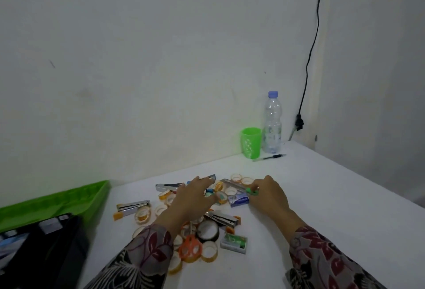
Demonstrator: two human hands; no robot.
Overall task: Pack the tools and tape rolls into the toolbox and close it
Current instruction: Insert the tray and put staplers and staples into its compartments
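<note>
A pile of small clear tape rolls [142, 215], metal staplers [133, 206], orange-handled scissors [190, 247], a black tape roll [208, 231] and staple boxes [234, 242] lies on the white table [322, 208]. My left hand [192, 199] reaches over the middle of the pile, fingers spread and bent over a tape roll [221, 196]. My right hand [268, 193] pinches a green-handled tool [251, 191] beside a blue staple box [239, 200]. The green toolbox [57, 201] stands at the left edge, its black inside partly visible.
A green cup [251, 142] and a clear water bottle [272, 123] stand at the back by the wall, with a pen [270, 157] lying in front of them. A black cable [310, 58] hangs down the wall at the right corner.
</note>
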